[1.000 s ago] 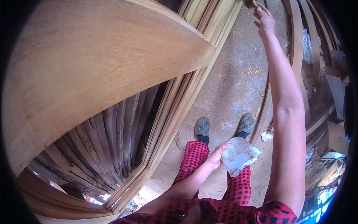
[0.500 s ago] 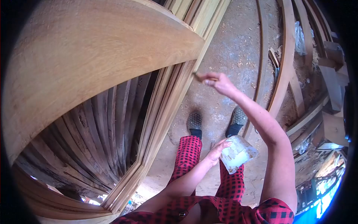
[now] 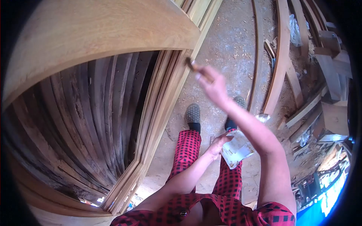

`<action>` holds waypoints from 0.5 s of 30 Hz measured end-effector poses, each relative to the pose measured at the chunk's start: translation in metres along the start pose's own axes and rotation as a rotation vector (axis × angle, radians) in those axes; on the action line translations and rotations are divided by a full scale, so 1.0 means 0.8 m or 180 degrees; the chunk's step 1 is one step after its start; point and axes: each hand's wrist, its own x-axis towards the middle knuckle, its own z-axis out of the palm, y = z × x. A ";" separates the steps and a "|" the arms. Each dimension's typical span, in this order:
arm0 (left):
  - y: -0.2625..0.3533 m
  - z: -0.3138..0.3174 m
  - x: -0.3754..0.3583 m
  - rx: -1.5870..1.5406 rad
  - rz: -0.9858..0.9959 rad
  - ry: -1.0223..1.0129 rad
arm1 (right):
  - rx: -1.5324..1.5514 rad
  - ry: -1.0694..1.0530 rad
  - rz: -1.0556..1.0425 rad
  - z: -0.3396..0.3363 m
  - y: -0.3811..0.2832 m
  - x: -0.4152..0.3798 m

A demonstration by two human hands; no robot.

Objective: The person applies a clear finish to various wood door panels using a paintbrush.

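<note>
At upper centre, the right hand [image 3: 212,83] grips a short brown tool [image 3: 189,62], probably a brush. Below, the left hand [image 3: 216,147] clasps a squarish whitish container [image 3: 236,151].

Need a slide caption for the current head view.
Right hand holds a brush-like tool near the wooden frame; left hand holds a whitish container.
</note>
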 end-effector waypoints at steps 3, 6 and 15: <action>-0.016 -0.010 -0.006 0.0222 -0.0078 0.0107 | -0.0637 -0.0746 -0.0639 0.029 -0.022 -0.073; -0.027 -0.020 -0.013 0.0151 -0.0334 0.0270 | -0.0653 -0.1411 -0.0983 0.043 -0.027 -0.102; -0.037 -0.017 -0.020 0.0049 -0.0034 0.0087 | 0.0966 -0.0155 -0.0219 -0.036 -0.008 -0.022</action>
